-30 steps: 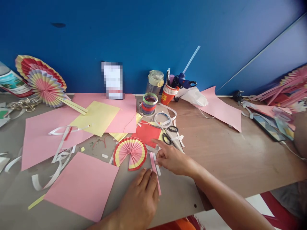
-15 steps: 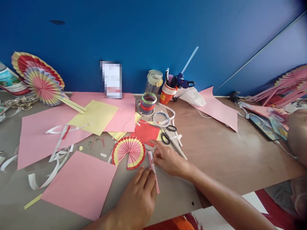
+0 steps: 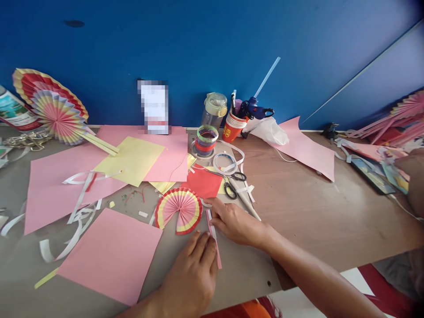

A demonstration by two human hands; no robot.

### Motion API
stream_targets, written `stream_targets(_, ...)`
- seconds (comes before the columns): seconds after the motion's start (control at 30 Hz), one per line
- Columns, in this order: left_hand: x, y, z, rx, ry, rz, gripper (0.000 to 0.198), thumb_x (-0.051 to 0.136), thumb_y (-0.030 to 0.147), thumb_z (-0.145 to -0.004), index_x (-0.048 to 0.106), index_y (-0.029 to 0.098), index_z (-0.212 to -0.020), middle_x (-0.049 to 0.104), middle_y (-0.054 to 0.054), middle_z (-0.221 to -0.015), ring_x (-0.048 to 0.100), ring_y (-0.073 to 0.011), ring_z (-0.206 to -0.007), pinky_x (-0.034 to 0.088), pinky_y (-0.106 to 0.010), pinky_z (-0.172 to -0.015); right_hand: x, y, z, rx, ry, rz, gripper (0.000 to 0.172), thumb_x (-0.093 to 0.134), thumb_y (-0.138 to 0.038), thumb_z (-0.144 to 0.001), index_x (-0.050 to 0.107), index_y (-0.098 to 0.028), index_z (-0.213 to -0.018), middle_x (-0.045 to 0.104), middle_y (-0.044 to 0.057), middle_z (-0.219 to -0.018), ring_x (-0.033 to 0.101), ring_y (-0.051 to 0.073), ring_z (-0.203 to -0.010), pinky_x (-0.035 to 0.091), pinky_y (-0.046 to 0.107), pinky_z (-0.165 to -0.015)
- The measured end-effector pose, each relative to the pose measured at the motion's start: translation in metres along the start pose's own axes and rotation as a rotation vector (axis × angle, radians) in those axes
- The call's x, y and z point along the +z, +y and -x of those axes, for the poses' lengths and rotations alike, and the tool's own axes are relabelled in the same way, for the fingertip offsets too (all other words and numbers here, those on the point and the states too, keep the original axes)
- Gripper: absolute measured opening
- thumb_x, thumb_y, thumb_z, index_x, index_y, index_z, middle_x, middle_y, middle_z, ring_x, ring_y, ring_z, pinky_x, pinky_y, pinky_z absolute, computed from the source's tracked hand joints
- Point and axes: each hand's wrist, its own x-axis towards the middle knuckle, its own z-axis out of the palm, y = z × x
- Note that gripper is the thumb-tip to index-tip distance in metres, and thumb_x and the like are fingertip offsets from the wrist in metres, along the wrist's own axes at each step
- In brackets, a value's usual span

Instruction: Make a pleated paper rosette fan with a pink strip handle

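A narrow pink paper strip (image 3: 219, 260) with a white band along it lies on the grey board. My left hand (image 3: 194, 269) rests palm down, fingers stretched out flat, its fingertips pressing on the strip's left side. My right hand (image 3: 233, 221) is at the strip's upper end, thumb against it, forefinger reaching forward and other fingers curled under. Just left of the strip sits a pleated paper fan (image 3: 179, 211) in pink, yellow and red. Behind my right hand are red paper (image 3: 202, 183) and black-handled scissors (image 3: 230, 190).
Pink sheets (image 3: 109, 256), a yellow sheet (image 3: 132, 161) and white strip scraps (image 3: 74, 238) spread leftward. At the back stand a larger fan (image 3: 56, 110), a phone (image 3: 155, 108), a bottle (image 3: 214, 110), a tape roll (image 3: 225, 163) and a red cup (image 3: 232, 127). Another person's arm (image 3: 414, 181) is at far right.
The view has shifted slightly. My right forefinger has dropped a little lower, nearer the strip's top end. My left hand stays nearly in place. The other person's hand at right has moved.
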Motion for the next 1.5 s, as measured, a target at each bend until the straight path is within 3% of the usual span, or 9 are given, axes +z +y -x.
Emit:
stream_targets(0.2,0.0,0.001,0.002,-0.007,-0.039,-0.001,0.023,0.049,0.017,-0.084,0.063,0.009,-0.1,0.065,-0.012,-0.108,0.057,-0.0271,-0.105,0.03,-0.044,-0.103,-0.003,0.0,0.0,0.008,-0.026,-0.006,0.042,0.043,-0.013,-0.088,0.036,-0.007,-0.128,0.061,0.003,-0.075,0.058,0.017,-0.067,0.042,0.027,-0.063)
stream_targets(0.43,-0.011,-0.001,-0.004,-0.002,-0.122,-0.008,0.024,0.051,0.017,-0.082,0.064,0.011,-0.101,0.063,-0.008,-0.1,0.057,-0.0226,-0.09,0.041,-0.04,-0.092,-0.002,0.002,0.0,-0.001,-0.022,-0.046,0.042,0.042,-0.013,-0.088,0.037,-0.007,-0.129,0.061,0.003,-0.075,0.056,0.016,-0.067,0.041,0.028,-0.065)
stream_targets(0.8,-0.009,-0.001,-0.003,0.007,-0.098,-0.026,0.025,0.053,0.022,-0.08,0.065,0.013,-0.099,0.061,-0.01,-0.109,0.052,-0.0257,-0.1,0.04,-0.04,-0.093,0.003,0.0,0.0,0.127,0.1,-0.273,0.034,0.047,-0.01,-0.082,0.045,-0.011,-0.116,0.057,-0.002,-0.066,0.053,0.014,-0.063,0.038,0.025,-0.063)
stream_targets(1.17,-0.007,0.0,-0.004,-0.027,-0.067,-0.002,0.03,0.047,0.019,-0.083,0.063,0.009,-0.107,0.061,-0.011,-0.109,0.052,-0.0256,-0.103,0.039,-0.04,-0.094,-0.001,0.007,-0.005,0.044,-0.01,-0.215,0.033,0.046,-0.01,-0.084,0.043,-0.01,-0.117,0.058,-0.001,-0.069,0.055,0.016,-0.067,0.04,0.026,-0.067)
stream_targets(1.5,-0.008,-0.001,-0.004,-0.029,-0.062,-0.011,0.03,0.046,0.019,-0.082,0.064,0.01,-0.105,0.062,-0.011,-0.112,0.054,-0.0253,-0.105,0.04,-0.039,-0.094,0.0,0.007,-0.006,0.05,-0.014,-0.184,0.034,0.046,-0.012,-0.084,0.044,-0.009,-0.118,0.06,0.0,-0.067,0.055,0.017,-0.067,0.04,0.026,-0.065)
